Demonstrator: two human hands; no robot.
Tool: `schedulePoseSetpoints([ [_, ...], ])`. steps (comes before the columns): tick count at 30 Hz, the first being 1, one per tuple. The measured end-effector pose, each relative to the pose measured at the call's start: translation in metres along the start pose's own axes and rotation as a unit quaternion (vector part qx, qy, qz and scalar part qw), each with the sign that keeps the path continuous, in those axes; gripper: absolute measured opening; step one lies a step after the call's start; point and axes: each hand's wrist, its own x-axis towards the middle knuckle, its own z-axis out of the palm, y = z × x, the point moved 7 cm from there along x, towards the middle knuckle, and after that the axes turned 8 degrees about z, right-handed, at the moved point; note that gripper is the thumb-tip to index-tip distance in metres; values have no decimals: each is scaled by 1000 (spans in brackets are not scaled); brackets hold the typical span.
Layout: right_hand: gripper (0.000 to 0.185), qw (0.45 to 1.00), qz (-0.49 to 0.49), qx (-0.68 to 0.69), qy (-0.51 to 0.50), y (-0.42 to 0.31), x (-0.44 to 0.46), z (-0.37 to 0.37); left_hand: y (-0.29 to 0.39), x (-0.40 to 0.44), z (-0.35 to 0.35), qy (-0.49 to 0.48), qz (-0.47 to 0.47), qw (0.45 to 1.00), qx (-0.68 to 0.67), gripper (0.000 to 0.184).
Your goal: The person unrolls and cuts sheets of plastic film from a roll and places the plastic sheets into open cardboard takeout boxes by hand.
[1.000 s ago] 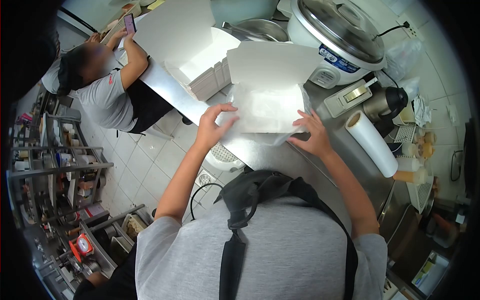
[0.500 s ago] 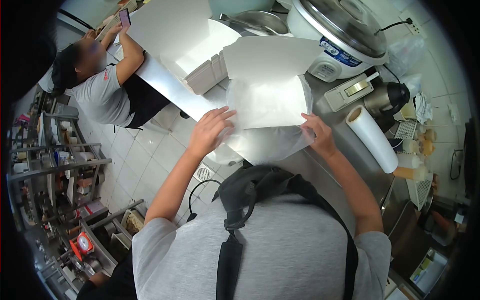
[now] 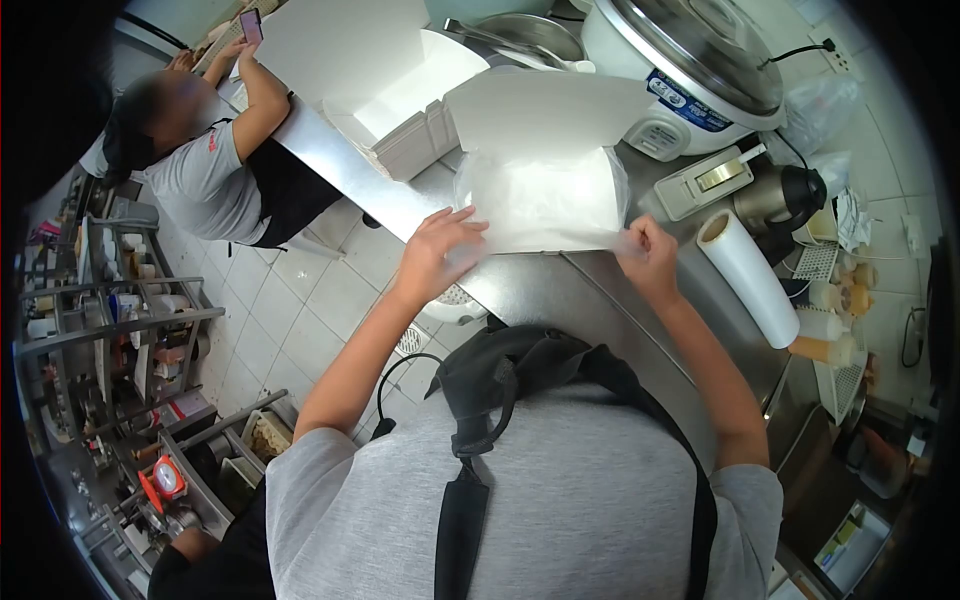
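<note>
An open white cardboard box [image 3: 548, 85] stands on the steel counter with its lid raised at the back. A clear plastic sheet [image 3: 545, 200] lines its inside, and some of it bunches out at the sides. At the box's front left corner, my left hand [image 3: 440, 255] has the sheet's edge between thumb and bent fingers. My right hand [image 3: 650, 262] is closed in a pinch on the sheet at the front right corner. The plastic drawn between the hands runs along the front rim.
Behind on the left stands another open white box [image 3: 410, 145]. To the right are a large rice cooker [image 3: 690, 80], a tape dispenser [image 3: 708, 182], a plastic roll [image 3: 748, 280] and a dark-lidded kettle [image 3: 785, 195]. A co-worker [image 3: 210, 180] holds a phone [image 3: 251, 27] at the counter's far left.
The plastic that hung over the box's front edge has been lifted up and inward to the rim. My right hand has closed more tightly; my left hand has moved slightly right.
</note>
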Motion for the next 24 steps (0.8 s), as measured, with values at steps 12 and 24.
schedulePoseSetpoints([
  [12,20,994,71,68,41,23,26,7,-26,0,24,257,-226,915,-213,27],
  [24,34,992,120,-38,-30,34,56,11,-47,-1,17,223,-362,898,-111,34],
])
